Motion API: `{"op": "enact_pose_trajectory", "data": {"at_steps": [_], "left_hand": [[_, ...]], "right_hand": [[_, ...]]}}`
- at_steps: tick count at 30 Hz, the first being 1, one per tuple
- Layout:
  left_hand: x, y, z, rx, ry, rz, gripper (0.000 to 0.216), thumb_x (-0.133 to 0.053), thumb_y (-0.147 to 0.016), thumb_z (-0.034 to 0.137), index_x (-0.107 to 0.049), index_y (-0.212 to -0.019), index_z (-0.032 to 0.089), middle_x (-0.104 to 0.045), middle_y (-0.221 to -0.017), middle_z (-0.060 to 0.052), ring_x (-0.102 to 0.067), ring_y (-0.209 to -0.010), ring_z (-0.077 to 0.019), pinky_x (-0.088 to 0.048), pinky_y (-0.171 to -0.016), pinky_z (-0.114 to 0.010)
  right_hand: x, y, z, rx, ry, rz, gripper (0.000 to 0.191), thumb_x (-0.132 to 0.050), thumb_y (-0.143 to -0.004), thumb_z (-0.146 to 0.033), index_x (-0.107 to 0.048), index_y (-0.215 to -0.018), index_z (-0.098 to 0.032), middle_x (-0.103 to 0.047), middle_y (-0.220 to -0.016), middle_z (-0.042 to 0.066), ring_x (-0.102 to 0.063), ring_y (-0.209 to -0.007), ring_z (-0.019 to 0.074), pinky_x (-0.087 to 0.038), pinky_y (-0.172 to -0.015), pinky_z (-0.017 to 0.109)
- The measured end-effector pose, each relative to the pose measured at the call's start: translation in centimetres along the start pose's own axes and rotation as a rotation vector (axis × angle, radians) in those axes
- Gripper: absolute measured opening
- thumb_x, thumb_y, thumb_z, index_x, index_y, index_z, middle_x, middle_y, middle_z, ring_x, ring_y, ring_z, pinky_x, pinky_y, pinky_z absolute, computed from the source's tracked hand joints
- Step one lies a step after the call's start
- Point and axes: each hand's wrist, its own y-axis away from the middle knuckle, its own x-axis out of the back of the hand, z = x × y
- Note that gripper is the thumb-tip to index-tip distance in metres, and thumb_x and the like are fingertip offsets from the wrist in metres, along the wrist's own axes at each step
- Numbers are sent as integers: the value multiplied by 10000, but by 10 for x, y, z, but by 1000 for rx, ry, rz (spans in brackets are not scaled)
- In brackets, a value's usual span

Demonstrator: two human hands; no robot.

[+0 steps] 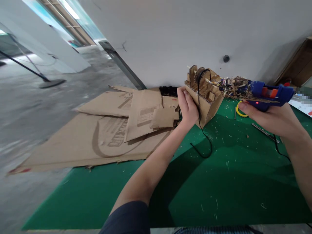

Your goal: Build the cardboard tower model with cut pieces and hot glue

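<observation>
My left hand [187, 105] is closed on the side of a cardboard box model [206, 105], which it keeps tilted above the table. On top of the model sits a round cardboard spool [200, 74] on a thin stick, with a black cord [199, 97] hanging from it down to the green surface. My right hand [273, 118] grips a blue hot glue gun [273, 94] with a small red light. Its front is matted with straw-like scraps and dried glue. The nozzle points left and reaches the model near the stick; whether it touches cannot be made out.
Flat cardboard sheets [107, 133] overlap at the left of the green table [219, 191] and stick out past its edge. A yellow ring [240, 110] and a slim cutter knife [265, 132] lie behind the glue gun. A white wall [170, 39] rises at the back.
</observation>
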Motion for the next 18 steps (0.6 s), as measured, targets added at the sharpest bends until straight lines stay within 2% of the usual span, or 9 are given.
{"op": "enact_pose_trajectory", "data": {"at_steps": [6, 13, 18], "left_hand": [[0, 0, 1, 23, -10, 0, 477, -369, -1047, 650, -505, -881, 224, -511, -828, 8, -497, -758, -131, -460, -750, -285], [1, 0, 3, 30, 3, 1, 477, -377, -1044, 651, -514, -882, 224, -509, -820, 9, -494, -754, -135, -459, -756, -287], [1, 0, 4, 39, 6, 1, 476, -378, -1039, 657, -515, -884, 228, -510, -814, 5, -493, -750, -141, -463, -758, -293]], "right_hand": [[0, -2, -3, 80, -54, 48, 399, -575, -947, -659, -730, -898, -295, -713, -807, 17, -659, -754, 230, -483, -661, 361], [2, -3, -3, 43, -65, 39, 354, -605, -945, -618, -724, -893, -290, -705, -773, 16, -647, -719, 226, -475, -633, 346], [1, -2, -1, 2, -30, 87, 343, -632, -921, -629, -724, -887, -301, -709, -756, 4, -652, -706, 240, -460, -595, 338]]}}
